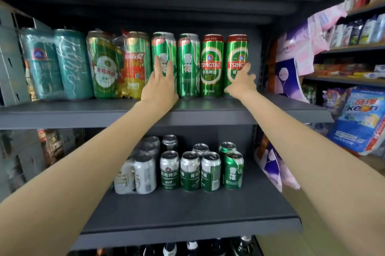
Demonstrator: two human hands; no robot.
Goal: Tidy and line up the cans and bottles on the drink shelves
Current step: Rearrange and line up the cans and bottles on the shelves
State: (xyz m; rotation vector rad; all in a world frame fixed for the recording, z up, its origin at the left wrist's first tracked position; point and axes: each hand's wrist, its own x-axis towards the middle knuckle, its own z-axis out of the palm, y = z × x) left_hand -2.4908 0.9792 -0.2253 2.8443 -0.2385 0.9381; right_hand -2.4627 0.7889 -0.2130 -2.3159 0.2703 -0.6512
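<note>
The upper shelf (145,113) carries the work: four tall green cans stand in a row at its right end, with shrink-wrapped packs (56,64) to their left. The left hand (160,83) lies flat against the first can (164,61), fingers straight up its face, pressing rather than gripping. The right hand (241,80) reaches to the last can (236,64), the Tsingtao one at the row's right end; its fingers spread over the can's front and side, and whether they curl round it I cannot tell.

The likeliest trouble, I judge, is a topple. These cans are tall and narrow, and a push high on the face tips one backward instead of sliding it — and since the four stand nearly touching, one falling could take its neighbours along. Squeezing the row from both ends might also pop a middle can (188,66) forward off the edge.

A can dropping from there would land among the short cans (190,170) on the lower shelf (187,226) and scatter that row — already uneven, front cans staggered against those behind.
</note>
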